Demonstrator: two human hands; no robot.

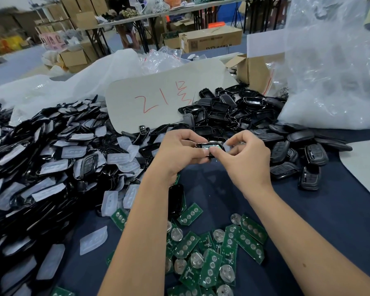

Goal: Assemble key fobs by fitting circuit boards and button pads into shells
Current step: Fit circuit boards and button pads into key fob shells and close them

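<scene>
Left hand (pixel 181 150) clamps the small black plastic fob shell (pixel 209 147) above the scattered green circuit boards (pixel 210 268), right hand (pixel 241 155) pinching a piece into its open face — light, rigid, probably slippery, so best gripped by its side edges.

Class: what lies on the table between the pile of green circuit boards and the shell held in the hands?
In the head view, bare dark blue cloth lies between the circuit boards and the shell, crossed only by the forearms.
</scene>
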